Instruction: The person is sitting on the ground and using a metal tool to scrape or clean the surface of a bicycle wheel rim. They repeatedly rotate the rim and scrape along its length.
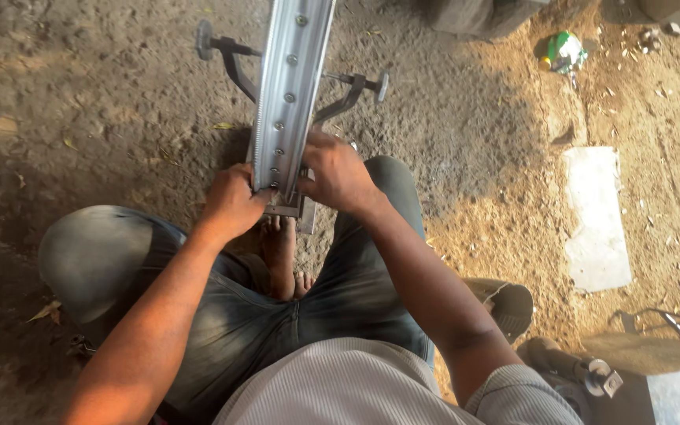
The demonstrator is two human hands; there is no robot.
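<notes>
Dusty dirt ground everywhere, wheel rim (289, 86) upright in a stand (230, 55) just past my knees, left hand (232, 203) and right hand (338, 175) both clamped around its near edge, work looks mid-way.

open dirt left of metal rim (289, 94), knees flanking, stand arms (234, 59) crossing
</notes>
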